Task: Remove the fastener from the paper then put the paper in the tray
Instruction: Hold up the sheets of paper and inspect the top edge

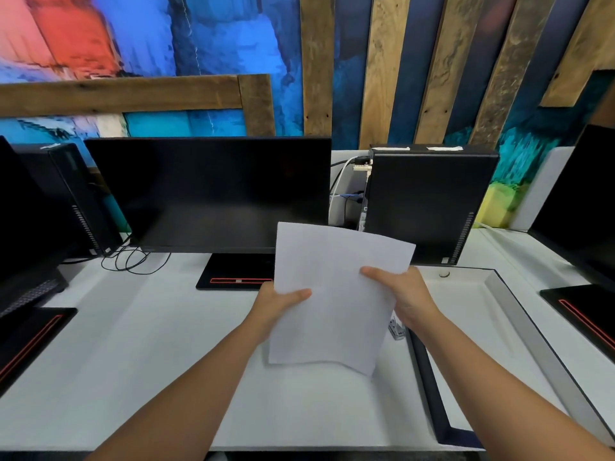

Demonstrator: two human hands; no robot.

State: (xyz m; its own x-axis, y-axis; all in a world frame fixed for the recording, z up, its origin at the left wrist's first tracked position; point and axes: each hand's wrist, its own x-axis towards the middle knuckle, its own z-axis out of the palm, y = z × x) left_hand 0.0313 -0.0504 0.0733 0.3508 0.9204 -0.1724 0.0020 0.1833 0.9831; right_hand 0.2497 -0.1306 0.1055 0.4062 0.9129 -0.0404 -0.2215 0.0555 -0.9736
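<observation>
A white sheet of paper (336, 294) is held up above the white desk, tilted toward me. My left hand (279, 302) grips its left edge with the thumb on top. My right hand (404, 296) grips its right edge, thumb across the front. A large white tray (519, 327) with a dark rim lies on the desk to the right of the paper. A small metal fastener (396, 329) lies on the desk just left of the tray's rim, below my right hand. No fastener shows on the paper.
A black monitor (213, 194) stands behind the paper on a black base (236, 272). A black computer tower (429, 204) stands at the back right. More monitors flank both sides. Loose cables (133, 259) lie at the back left. A small round object (444, 274) sits in the tray's far corner.
</observation>
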